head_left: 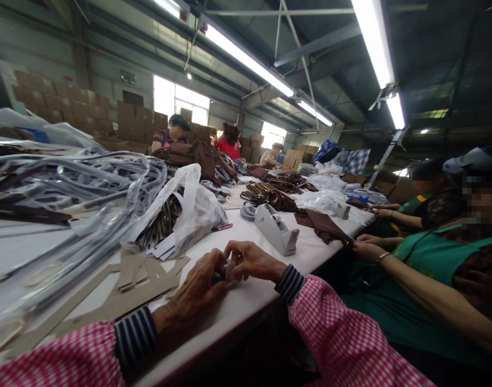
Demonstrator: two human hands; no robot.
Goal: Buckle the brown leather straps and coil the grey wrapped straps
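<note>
My left hand [195, 293] and my right hand [252, 262] meet just above the front edge of the white table [246, 231]. Both have their fingers closed around a small, partly see-through item [230, 270] that I cannot make out. Just beyond my right hand stands a grey tape dispenser [275, 228]. Flat grey-brown card pieces [149, 282] lie to the left of my left hand. Behind them an open clear plastic bag [197, 207] holds a bundle of thin strips.
Plastic-wrapped straps [88, 183] cover the table's left side. Brown fabric pieces [197, 158] are piled farther back. Close on the right, a person in a green apron [435, 258] holds brown fabric [322, 226] at the table edge. Several others work around the table.
</note>
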